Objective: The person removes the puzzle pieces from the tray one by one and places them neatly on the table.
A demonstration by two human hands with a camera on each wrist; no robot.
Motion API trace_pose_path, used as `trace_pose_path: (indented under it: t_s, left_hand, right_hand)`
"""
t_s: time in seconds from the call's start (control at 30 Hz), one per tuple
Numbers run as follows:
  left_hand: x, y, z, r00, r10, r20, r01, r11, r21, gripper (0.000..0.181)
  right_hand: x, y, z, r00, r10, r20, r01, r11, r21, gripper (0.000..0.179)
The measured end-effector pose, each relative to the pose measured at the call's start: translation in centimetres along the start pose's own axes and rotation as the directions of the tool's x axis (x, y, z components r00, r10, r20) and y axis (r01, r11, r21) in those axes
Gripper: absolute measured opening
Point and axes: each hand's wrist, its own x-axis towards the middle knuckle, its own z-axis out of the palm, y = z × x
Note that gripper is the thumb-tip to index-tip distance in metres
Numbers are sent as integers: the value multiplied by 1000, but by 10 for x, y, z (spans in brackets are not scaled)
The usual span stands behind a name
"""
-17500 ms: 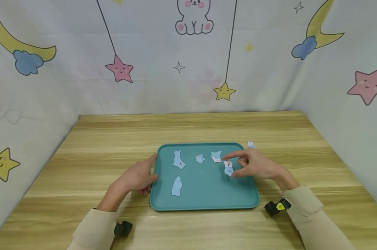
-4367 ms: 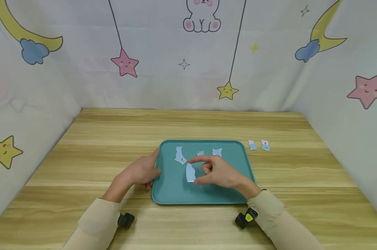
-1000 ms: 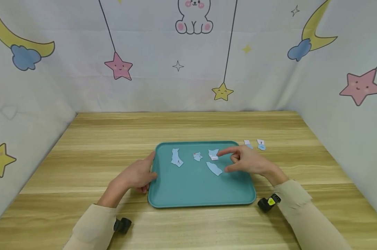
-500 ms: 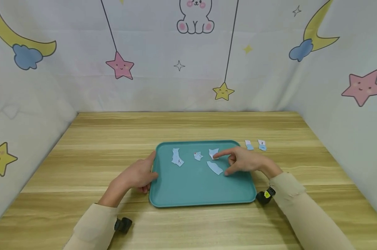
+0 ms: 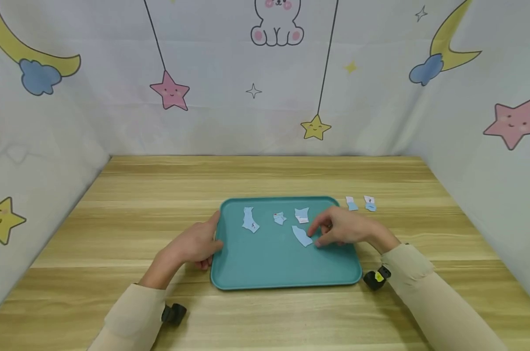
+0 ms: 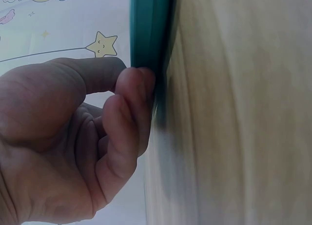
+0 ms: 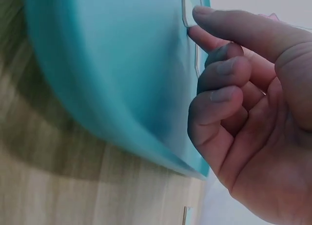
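Note:
In the head view, my left hand holds the left rim of the teal tray, index finger and thumb spread along it. In the left wrist view its other fingers curl beside the tray's edge. My right hand is low over the tray's right side, index fingertip and thumb tip at the right end of a curved, plain light blue puzzle piece lying flat. Three more irregular pieces lie along the tray's back: a tall piece, a small piece and a blue-and-white piece.
Two small blue-and-white pieces, a left one and a right one, lie on the wooden table beyond the tray's back right corner. A white printed cloth stands behind and at both sides of the table.
The right hand has carried the curved piece rightward from the tray's left side. Lately its index finger has moved from the blue-and-white piece down to the curved piece. Left hand stays put.

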Motion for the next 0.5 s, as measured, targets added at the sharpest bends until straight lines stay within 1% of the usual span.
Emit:
trace_pose_path:
  t_s: [0.1, 0.2, 0.27, 0.33, 0.5]
  left_hand:
    - [0, 0, 0, 1000, 0, 1, 0, 1000, 0, 85]
    - [0, 1, 0, 1000, 2, -1, -2, 1000, -1, 85]
    - [0, 0, 0, 1000, 1, 0, -1, 1000, -6, 85]
    - [0, 0, 1, 1000, 4, 0, -4, 1000, -7, 85]
    - [0, -1, 0, 1000, 3, -3, -3, 1000, -2, 85]
  right_hand:
    - [0, -1, 1, 1000, -10, 0, 10, 1000, 6, 30]
    - [3, 0, 2, 1000, -22, -15, 22, 1000, 5, 44]
    - [6, 1, 3, 1000, -25, -13, 25, 1000, 7, 55]
    - [9, 2, 4, 1000, -23, -3, 23, 1000, 12, 62]
    - [14, 6, 3, 999, -22, 29, 22, 999, 26, 67]
